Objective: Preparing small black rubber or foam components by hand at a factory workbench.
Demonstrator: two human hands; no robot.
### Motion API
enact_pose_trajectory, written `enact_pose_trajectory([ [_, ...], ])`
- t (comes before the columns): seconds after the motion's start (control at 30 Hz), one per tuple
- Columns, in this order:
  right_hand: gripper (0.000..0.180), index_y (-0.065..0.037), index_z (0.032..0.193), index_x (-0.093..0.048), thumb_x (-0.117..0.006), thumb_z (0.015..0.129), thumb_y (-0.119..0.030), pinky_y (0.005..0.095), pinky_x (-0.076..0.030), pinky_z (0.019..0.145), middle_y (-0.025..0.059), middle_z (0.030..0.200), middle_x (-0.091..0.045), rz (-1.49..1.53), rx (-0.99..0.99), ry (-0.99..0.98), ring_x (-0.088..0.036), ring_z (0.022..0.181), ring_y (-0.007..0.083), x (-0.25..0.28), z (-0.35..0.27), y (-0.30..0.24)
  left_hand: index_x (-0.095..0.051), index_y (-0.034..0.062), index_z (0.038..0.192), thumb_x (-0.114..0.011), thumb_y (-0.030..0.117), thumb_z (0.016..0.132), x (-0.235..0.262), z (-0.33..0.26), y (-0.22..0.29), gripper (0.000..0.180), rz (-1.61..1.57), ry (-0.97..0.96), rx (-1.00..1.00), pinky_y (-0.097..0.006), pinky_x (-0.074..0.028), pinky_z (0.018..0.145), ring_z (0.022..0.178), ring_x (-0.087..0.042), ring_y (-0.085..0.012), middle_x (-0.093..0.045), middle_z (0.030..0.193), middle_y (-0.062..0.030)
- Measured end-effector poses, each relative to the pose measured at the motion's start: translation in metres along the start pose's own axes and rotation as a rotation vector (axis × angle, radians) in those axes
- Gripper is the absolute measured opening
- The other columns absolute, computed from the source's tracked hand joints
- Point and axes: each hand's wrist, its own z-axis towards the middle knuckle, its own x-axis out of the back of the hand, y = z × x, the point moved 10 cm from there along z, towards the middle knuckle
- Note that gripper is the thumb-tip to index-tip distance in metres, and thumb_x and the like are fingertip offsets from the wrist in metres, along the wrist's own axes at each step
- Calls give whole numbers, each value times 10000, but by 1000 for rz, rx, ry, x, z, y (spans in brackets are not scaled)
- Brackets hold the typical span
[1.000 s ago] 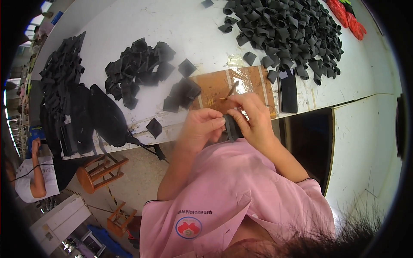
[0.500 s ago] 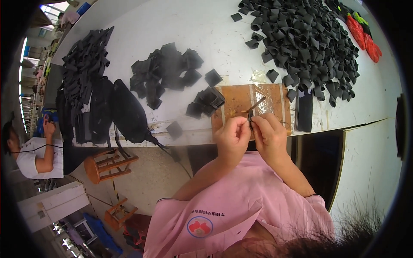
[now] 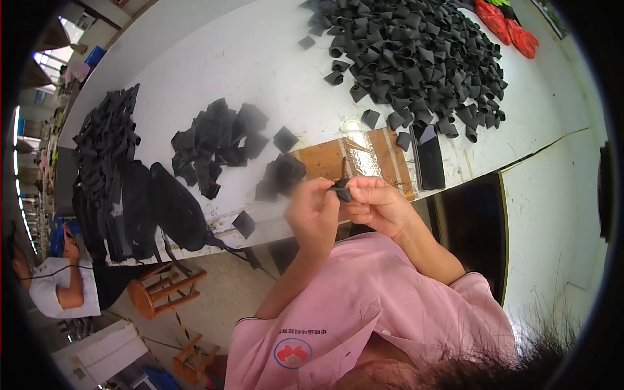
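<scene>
Both of my hands meet over the front edge of the table, pinching a small black fabric piece [image 3: 341, 190] between them. My left hand [image 3: 313, 211] grips its left side with thumb and fingers. My right hand [image 3: 383, 207] is closed on its right side, the other fingers curled under. A thin dark pointed thing [image 3: 344, 167] stands up just beyond the fingertips; its kind and what holds it I cannot make out. Behind the hands lies a brown board [image 3: 318, 160] with clear tape. Flat black squares [image 3: 283, 174] lie stacked at its left, and one single square [image 3: 244, 224] lies nearer the edge.
A big heap of folded black loops [image 3: 416, 58] covers the far right, beside red gloves [image 3: 504, 29]. A phone [image 3: 428, 158] lies right of the board. Leftward are more black squares [image 3: 211, 140], black strips [image 3: 107, 133], a black mesh bag [image 3: 175, 208], wooden stools [image 3: 166, 289] and another person [image 3: 65, 286].
The view has shifted, so the table things sit lower and further left. My hands have turned, bringing the black piece into clearer sight; the thin pointed thing now stands more upright.
</scene>
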Motion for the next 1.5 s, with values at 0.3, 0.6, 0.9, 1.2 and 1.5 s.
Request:
enact_pose_trajectory([
  [0.3, 282, -76, 708, -548, -523, 867, -308, 177, -251, 459, -65, 594, -406, -792, 273, -20, -330, 539, 21, -68, 6, -86, -515, 1, 1001, -423, 46, 863, -57, 16, 28, 172, -1455, -429, 753, -173, -213, 298, 306, -263, -26, -592, 878, -162],
  [0.6, 252, -48, 797, -530, -530, 860, -293, 204, -334, 504, -33, 656, -442, -902, 471, -13, -401, 595, 60, -43, 9, -84, -469, -25, 1084, -530, 9, 818, -19, 39, 14, 274, -280, -143, 182, -162, -388, 538, 639, -513, -78, -587, 875, -83],
  [0.9, 271, -35, 884, -563, -695, 656, -99, 306, -434, 539, 89, 761, -526, -1434, 1190, 114, -528, 651, 233, -99, -51, -103, -563, -48, 865, -501, -15, 804, -16, 44, 58, 93, -332, -179, -99, -257, -446, 740, 790, -566, -154, -603, 864, -112],
  [1.2, 102, -16, 742, -569, -645, 674, -17, 307, -402, 515, 82, 638, -502, -1298, 1031, 163, -506, 592, 216, -82, -38, -103, -565, -2, 923, -529, 17, 832, -10, 35, 24, 100, -732, -176, 100, -333, -418, 833, 871, -539, -203, -575, 927, -141],
  [1.5, 98, -13, 692, -532, -629, 677, -11, 317, -391, 512, 97, 648, -488, -1437, 1142, 218, -484, 578, 259, -83, -39, -97, -565, -23, 881, -551, 15, 817, -5, 40, 12, 75, -486, -155, 37, -292, -410, 808, 851, -530, -176, -571, 918, -137],
])
